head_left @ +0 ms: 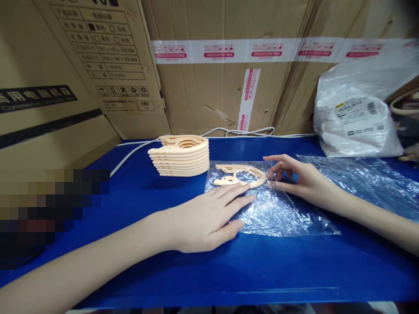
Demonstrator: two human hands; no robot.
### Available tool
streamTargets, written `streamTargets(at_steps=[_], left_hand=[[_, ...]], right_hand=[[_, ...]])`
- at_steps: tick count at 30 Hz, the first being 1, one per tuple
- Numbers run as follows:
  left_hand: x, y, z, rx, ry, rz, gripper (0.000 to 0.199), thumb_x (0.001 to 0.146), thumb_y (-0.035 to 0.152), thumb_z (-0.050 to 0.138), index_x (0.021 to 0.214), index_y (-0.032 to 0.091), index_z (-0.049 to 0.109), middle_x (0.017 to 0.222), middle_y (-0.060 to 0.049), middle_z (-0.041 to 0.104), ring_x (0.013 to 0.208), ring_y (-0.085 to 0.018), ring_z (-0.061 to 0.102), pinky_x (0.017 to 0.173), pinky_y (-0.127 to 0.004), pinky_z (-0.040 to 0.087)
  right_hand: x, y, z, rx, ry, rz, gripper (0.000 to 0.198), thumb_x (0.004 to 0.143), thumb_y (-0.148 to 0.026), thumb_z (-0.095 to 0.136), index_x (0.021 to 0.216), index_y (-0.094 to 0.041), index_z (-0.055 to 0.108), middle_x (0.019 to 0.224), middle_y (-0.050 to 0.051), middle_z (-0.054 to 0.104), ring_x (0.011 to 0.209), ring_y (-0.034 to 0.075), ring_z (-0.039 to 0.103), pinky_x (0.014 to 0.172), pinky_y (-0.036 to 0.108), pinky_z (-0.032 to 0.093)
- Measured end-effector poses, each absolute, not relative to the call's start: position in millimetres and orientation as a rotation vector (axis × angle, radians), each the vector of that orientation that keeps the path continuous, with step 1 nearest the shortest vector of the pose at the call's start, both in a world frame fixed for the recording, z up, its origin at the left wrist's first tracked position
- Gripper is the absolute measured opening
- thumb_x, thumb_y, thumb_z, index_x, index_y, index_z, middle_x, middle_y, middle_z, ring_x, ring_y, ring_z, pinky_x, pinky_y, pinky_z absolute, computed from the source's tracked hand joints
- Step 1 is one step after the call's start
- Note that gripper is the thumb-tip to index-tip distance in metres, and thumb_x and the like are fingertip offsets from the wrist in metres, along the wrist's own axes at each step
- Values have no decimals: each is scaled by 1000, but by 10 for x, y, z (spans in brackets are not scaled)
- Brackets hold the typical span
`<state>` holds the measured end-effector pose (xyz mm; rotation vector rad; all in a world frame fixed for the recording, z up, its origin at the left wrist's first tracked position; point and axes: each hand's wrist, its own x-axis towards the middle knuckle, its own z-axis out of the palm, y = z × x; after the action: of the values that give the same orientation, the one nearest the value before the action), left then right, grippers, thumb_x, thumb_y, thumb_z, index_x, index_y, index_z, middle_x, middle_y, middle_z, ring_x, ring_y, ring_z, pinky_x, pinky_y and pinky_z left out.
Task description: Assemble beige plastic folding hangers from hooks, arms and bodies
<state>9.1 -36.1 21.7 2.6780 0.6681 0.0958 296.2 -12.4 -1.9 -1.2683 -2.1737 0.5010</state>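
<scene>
A cream plastic folding hanger point(263, 178), folded up, lies in a clear plastic bag point(271, 218) on the blue table. My left hand point(209, 213) rests flat on the bag, its fingers spread and the tips at the hanger's near edge. Just beyond the hanger's rounded right end is my right hand point(299, 179), with the fingers bent and apart from the thumb. Nothing shows between them, and the thumb is at the bag. To the left, behind my left hand, stands a neat stack of several matching hangers point(180, 161).
More clear plastic bags point(360, 179) lie flat at the right. A stuffed white plastic sack point(356, 113) stands at the back right. Large cardboard boxes point(203, 96) wall off the back and left. A white cable point(131, 159) runs along the table's rear.
</scene>
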Motion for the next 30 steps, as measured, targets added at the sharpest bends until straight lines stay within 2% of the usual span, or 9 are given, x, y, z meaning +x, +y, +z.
streamTargets(at_steps=[4,11,16,21,24,27,30], left_hand=[[104,-349,190,2775,701,120,51,101,33,34,150,19,34,161,-8,25,148,-26,24,121,-45,22],[90,-366,171,2786,739,51,55,100,36,33,152,18,30,162,-10,19,148,-29,20,120,-49,21],[84,-356,180,2766,721,67,55,100,37,33,152,18,30,164,-8,15,150,-28,16,121,-49,21],[77,-353,171,2747,723,107,54,100,37,35,151,20,31,163,-8,19,149,-27,19,121,-48,22],[72,-345,158,2717,714,117,57,100,39,35,152,19,27,163,-8,19,149,-27,18,121,-48,22],[82,-332,149,2676,703,131,62,100,40,34,155,15,18,162,-10,18,150,-25,18,122,-45,21],[104,-322,142,2652,705,138,64,101,42,33,155,11,17,163,-10,17,150,-23,17,123,-43,19]], right_hand=[[2958,-132,-3,-1254,-2158,628,55,83,-50,66,128,-23,50,95,5,70,81,19,64,77,38,51],[2927,-150,44,-1233,-2160,790,56,84,-49,66,131,-24,50,109,9,71,91,22,66,77,38,51],[2925,-166,94,-1209,-2182,862,56,83,-47,67,132,-24,51,115,10,70,90,22,67,78,40,51],[2968,-155,86,-1194,-2216,877,52,85,-44,66,132,-26,52,119,9,68,94,22,67,81,40,52],[3014,-139,90,-1210,-2272,804,50,87,-45,64,131,-26,53,121,8,67,96,23,67,83,41,53],[3094,-108,112,-1252,-2390,575,50,86,-48,64,130,-26,55,125,8,65,106,26,65,90,44,51],[3191,-65,132,-1309,-2477,414,59,88,-49,62,140,-27,46,129,8,64,114,29,61,95,48,49]])
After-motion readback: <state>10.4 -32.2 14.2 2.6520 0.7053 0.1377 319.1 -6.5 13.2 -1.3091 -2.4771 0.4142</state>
